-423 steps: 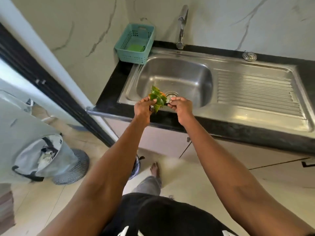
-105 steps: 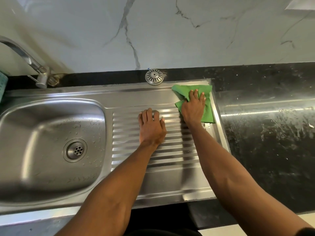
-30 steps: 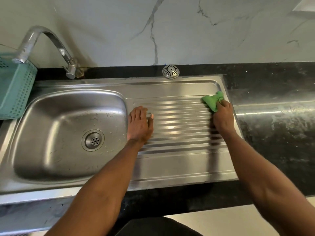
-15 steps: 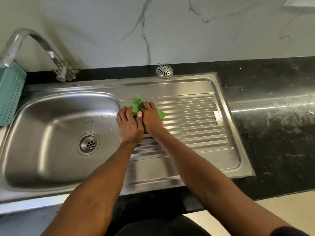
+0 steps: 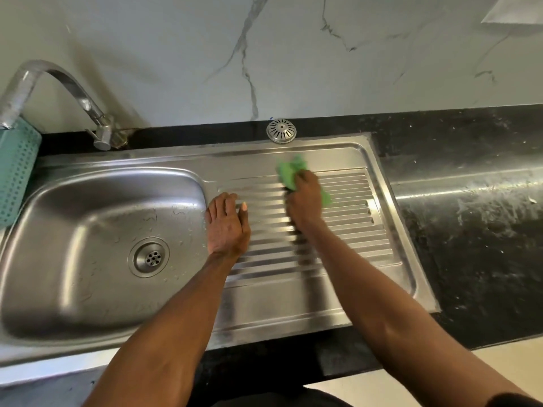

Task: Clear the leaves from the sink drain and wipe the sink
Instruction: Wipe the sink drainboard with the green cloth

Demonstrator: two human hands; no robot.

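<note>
The steel sink (image 5: 97, 201) fills the left half of the view, its round drain (image 5: 150, 257) bare with no leaves on it and water drops around it. To its right lies the ribbed drainboard (image 5: 346, 230). My right hand (image 5: 304, 202) presses a bunched green cloth (image 5: 289, 171) onto the upper middle of the drainboard; the hand is blurred by motion. Flat on the drainboard's left edge, beside the basin, rests my left hand (image 5: 227, 224), fingers together and holding nothing.
A curved steel tap (image 5: 73, 92) stands behind the basin. A teal perforated basket (image 5: 14, 168) sits at the far left. A round metal strainer cap (image 5: 281, 131) lies behind the drainboard. Wet, streaked black countertop (image 5: 470, 207) runs to the right, under a marble wall.
My right hand has swept the green cloth from the drainboard's left edge, beside my left hand, back rightwards to its upper middle. My left hand has stayed planted at the basin's edge.
</note>
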